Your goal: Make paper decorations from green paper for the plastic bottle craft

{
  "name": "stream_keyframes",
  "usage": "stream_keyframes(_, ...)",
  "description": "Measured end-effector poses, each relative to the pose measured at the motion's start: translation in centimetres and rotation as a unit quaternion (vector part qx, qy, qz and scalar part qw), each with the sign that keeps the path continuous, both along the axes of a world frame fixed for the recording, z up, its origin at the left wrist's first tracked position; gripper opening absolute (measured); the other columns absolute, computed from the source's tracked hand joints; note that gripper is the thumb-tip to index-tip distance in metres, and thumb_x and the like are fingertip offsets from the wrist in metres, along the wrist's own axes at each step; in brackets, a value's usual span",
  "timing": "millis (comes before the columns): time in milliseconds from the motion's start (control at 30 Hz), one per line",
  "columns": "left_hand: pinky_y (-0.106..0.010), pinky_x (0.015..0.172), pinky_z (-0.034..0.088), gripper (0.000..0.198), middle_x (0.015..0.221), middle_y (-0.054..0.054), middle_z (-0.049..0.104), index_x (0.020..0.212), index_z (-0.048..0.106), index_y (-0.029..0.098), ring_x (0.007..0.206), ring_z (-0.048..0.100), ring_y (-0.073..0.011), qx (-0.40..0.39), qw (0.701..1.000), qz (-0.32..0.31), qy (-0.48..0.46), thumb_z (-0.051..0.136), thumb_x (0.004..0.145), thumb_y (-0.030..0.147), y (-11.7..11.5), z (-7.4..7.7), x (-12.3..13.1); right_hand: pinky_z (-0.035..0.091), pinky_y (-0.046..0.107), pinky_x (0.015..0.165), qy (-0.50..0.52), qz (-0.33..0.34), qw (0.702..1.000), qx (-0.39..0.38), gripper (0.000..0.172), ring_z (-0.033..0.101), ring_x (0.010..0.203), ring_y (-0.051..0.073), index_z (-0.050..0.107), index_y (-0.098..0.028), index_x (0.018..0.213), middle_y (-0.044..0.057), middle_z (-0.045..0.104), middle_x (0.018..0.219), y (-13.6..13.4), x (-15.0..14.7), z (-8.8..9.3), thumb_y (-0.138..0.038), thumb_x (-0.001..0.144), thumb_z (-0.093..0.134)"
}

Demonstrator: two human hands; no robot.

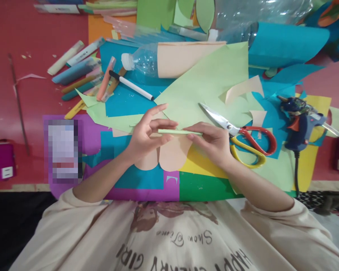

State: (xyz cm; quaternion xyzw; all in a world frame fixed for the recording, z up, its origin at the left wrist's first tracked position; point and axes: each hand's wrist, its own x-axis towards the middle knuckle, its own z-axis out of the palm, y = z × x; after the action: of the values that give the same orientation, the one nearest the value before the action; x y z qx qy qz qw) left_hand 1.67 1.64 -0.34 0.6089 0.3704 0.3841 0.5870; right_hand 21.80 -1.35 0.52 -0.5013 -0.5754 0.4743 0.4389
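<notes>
My right hand (211,141) pinches a thin, light green folded or rolled paper strip (172,132) between thumb and fingers. The strip lies level, its left end reaching between the parted thumb and fingers of my left hand (148,131). My left index finger is raised; whether the left thumb touches the strip, I cannot tell. Below the hands lie peach paper pieces with rounded ends (173,154). Scissors with red and yellow handles (234,131) rest half open just right of my right hand. A large light green sheet (203,82) spreads out beyond both hands.
A clear bottle wrapped in peach paper (186,58) lies at the back, near a blue-wrapped bottle (288,41). Several markers (76,71) and a black-and-white pen (132,86) are to the left. A glue gun (299,128) lies right, a blurred phone (63,150) left.
</notes>
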Motion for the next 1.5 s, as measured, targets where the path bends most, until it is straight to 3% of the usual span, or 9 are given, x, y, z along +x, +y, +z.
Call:
stream_keyframes(100, -0.021, 0.064, 0.058, 0.064, 0.093, -0.004, 0.074, 0.134, 0.041, 0.025, 0.085, 0.072, -0.0182, -0.028, 0.999, 0.015, 0.022, 0.070, 0.079, 0.037, -0.55, 0.07, 0.15, 0.051, 0.033, 0.070, 0.006, 0.013, 1.000, -0.007, 0.014, 0.064, 0.075, 0.016, 0.076, -0.025, 0.087, 0.004, 0.073, 0.082, -0.09, -0.11, -0.22, -0.032, 0.078, 0.068)
stream_keyframes(467, -0.022, 0.058, 0.055, 0.064, 0.080, 0.000, 0.073, 0.134, 0.041, 0.027, 0.067, 0.069, -0.0148, -0.008, 0.998, 0.034, 0.045, 0.070, 0.078, 0.040, -0.43, -0.15, 0.05, 0.051, 0.033, 0.076, 0.054, 0.043, 0.998, -0.008, 0.020, 0.064, 0.084, 0.017, 0.075, -0.030, 0.098, 0.003, 0.072, 0.090, 0.10, 0.09, -0.24, -0.026, 0.080, 0.067)
stream_keyframes(1000, -0.024, 0.059, 0.058, 0.063, 0.079, 0.001, 0.074, 0.133, 0.044, 0.027, 0.072, 0.071, -0.0172, -0.037, 0.999, 0.031, 0.025, 0.071, 0.077, 0.035, -0.43, -0.06, 0.03, 0.049, 0.030, 0.069, 0.089, 0.076, 0.990, -0.082, 0.022, 0.059, 0.080, 0.014, 0.074, -0.031, 0.102, 0.003, 0.068, 0.088, 0.27, 0.14, 0.01, -0.032, 0.082, 0.065)
stream_keyframes(1300, -0.021, 0.056, 0.054, 0.064, 0.080, 0.000, 0.074, 0.133, 0.044, 0.026, 0.063, 0.067, -0.0129, -0.037, 0.998, 0.038, 0.034, 0.072, 0.077, 0.038, -0.50, 0.14, 0.09, 0.048, 0.028, 0.066, 0.114, 0.099, 0.984, -0.097, 0.020, 0.057, 0.077, 0.014, 0.075, -0.032, 0.099, 0.003, 0.064, 0.082, 0.53, 0.29, -0.14, -0.033, 0.081, 0.066)
stream_keyframes(1400, -0.023, 0.054, 0.053, 0.062, 0.079, 0.000, 0.073, 0.133, 0.044, 0.028, 0.063, 0.067, -0.0142, -0.021, 0.998, 0.040, 0.039, 0.071, 0.078, 0.039, -0.48, -0.06, 0.02, 0.049, 0.029, 0.069, 0.122, 0.100, 0.980, -0.121, 0.020, 0.058, 0.082, 0.015, 0.075, -0.033, 0.098, 0.004, 0.066, 0.088, 0.60, 0.35, -0.12, -0.033, 0.079, 0.067)
stream_keyframes(1500, -0.023, 0.053, 0.051, 0.063, 0.079, 0.000, 0.072, 0.135, 0.042, 0.029, 0.063, 0.067, -0.0147, -0.005, 0.998, 0.044, 0.050, 0.069, 0.079, 0.041, -0.41, -0.20, -0.06, 0.050, 0.032, 0.081, 0.158, 0.114, 0.968, -0.159, 0.023, 0.059, 0.097, 0.018, 0.075, -0.033, 0.098, 0.003, 0.068, 0.102, 0.85, 0.54, -0.14, -0.032, 0.076, 0.068)
